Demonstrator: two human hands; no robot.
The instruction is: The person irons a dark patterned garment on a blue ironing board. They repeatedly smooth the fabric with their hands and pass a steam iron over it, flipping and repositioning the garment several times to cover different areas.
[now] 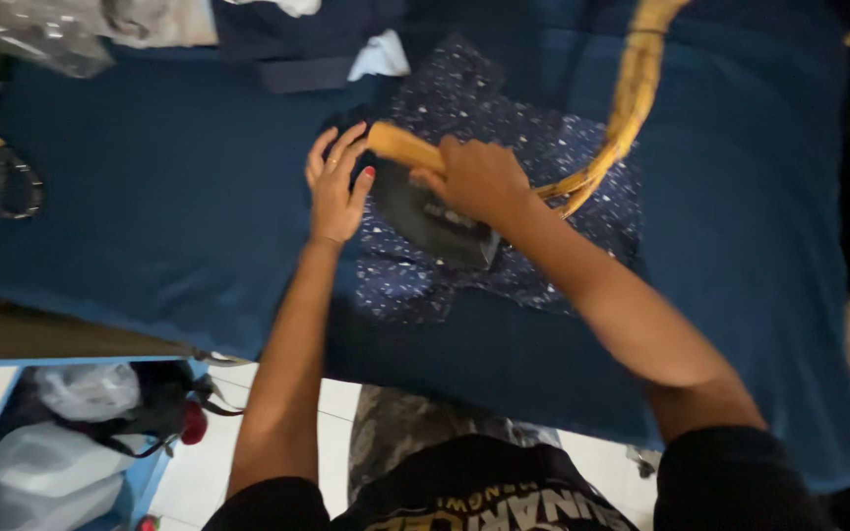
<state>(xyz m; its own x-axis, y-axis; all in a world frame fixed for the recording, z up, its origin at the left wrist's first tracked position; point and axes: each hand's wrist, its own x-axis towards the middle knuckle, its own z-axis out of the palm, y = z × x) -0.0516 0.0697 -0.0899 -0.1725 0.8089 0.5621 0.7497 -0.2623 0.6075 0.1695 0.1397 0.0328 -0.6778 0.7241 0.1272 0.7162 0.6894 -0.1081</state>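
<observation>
1. Gripping the yellow-tan wooden handle (403,146) of a dark, heavy flat iron (437,218), the right hand (476,180) has its fingers curled fully shut around that handle.
2. The iron sits on a dark navy garment with small white speckles (553,147), which lies spread on a large plain blue cloth (150,197) covering the work surface.
3. The left hand (336,192) lies flat and open at the garment's left edge, fingers spread and pressing down on the fabric just beside the tip of the iron's handle; it grasps nothing. Its nails are painted red.
4. A thick yellow-tan braided cord (627,98) runs from near the right hand's wrist up and off the top edge of the view.
5. At the far edge of the blue cloth lie folded dark blue clothes (292,44) with a pale blue piece (381,57) beside them, and a crumpled clear plastic bag (36,34) in the top left corner.
6. A small chain-like item (12,182) rests on the cloth at the left.
7. Below the table's edge, at lower left, pale plastic bags (86,388) lie in a light blue bin (150,470), on a white tiled floor (199,472).
</observation>
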